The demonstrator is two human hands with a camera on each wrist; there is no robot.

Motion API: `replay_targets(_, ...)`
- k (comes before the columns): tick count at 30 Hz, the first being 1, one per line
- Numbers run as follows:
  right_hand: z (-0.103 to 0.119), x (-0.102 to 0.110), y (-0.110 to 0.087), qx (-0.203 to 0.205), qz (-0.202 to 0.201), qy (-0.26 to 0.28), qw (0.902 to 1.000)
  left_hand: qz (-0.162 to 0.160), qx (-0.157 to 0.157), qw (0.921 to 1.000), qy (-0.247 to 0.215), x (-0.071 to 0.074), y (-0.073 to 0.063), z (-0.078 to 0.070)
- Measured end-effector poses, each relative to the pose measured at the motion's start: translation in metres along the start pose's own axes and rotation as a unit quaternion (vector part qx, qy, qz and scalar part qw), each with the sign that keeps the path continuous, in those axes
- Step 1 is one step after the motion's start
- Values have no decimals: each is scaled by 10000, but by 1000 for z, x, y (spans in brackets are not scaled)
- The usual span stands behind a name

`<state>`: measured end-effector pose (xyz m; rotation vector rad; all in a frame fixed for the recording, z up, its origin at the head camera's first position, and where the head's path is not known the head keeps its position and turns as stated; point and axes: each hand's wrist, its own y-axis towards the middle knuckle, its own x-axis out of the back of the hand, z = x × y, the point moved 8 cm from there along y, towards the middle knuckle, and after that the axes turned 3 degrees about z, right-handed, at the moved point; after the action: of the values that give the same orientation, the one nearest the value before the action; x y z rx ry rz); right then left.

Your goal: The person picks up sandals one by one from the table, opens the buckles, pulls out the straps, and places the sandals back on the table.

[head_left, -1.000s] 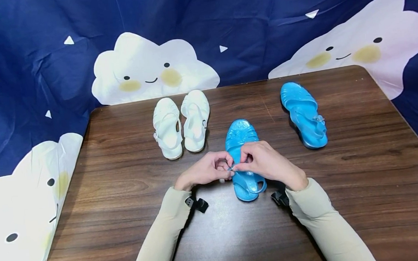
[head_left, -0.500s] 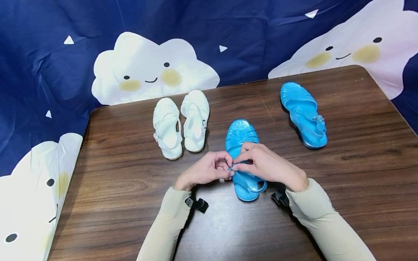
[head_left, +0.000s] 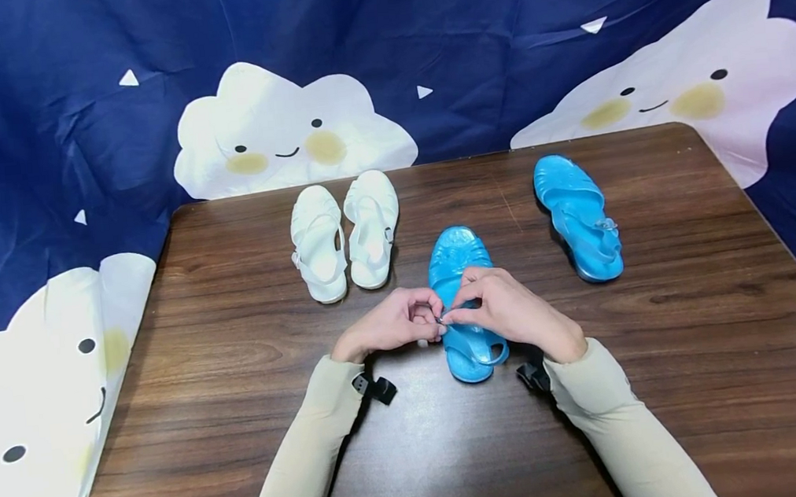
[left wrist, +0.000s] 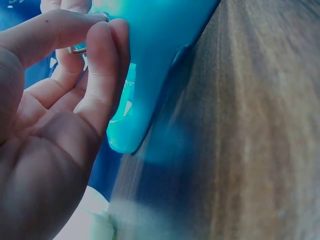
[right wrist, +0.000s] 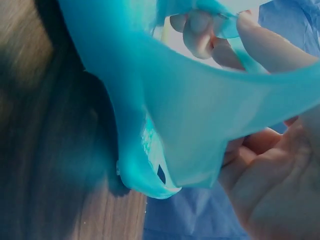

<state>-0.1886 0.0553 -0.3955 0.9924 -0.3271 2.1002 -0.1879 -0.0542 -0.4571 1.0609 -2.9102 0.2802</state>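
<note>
A glossy blue jelly sandal point(head_left: 457, 255) lies toe away from me on the table, under both hands. At its left side, my left hand point(head_left: 400, 319) pinches the small metal buckle point(left wrist: 77, 50) between thumb and fingers. From the other side, my right hand point(head_left: 506, 306) reaches over the sandal and pinches the thin ankle strap point(right wrist: 226, 26) at that buckle. Fingertips of both hands meet there and partly hide the buckle. Near the heel, the back strap point(right wrist: 200, 90) curves across the right wrist view, in front of the right hand.
A second blue sandal point(head_left: 566, 186) lies farther back to the right. Two white sandals point(head_left: 315, 208) stand side by side at the back left. The brown wooden table point(head_left: 693, 294) ends at a dark blue curtain point(head_left: 465, 37) with cloud faces.
Both hands stay at the buckle. The right index finger came down toward the thumb half a second ago and is now a little higher again. The sandals have not moved.
</note>
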Motion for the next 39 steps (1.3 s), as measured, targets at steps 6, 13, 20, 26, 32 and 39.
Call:
replay_targets(6, -1, 0, 0, 25, -18, -34, 10000, -63, 97, 9999, 92, 1, 1, 2)
replay_targets(13, 0, 0, 0, 96, -42, -28, 9999, -40, 87, 10000, 11, 1, 2, 2)
replay_targets(20, 1, 4, -1, 128, -320, -190, 9992, -26, 79, 10000, 41, 2, 2, 2)
replay_targets(26, 0, 9, -2, 50, -507, -361, 9980, -38, 113, 9999, 10, 2, 0, 2)
replay_targets(32, 0, 8, -2, 53, -348, -295, 9989, -43, 177, 9998, 16, 3, 0, 3)
replay_targets(39, -2, 9, -3, 85, -236, -214, 9995, -1, 170, 9998, 111, 4, 0, 2)
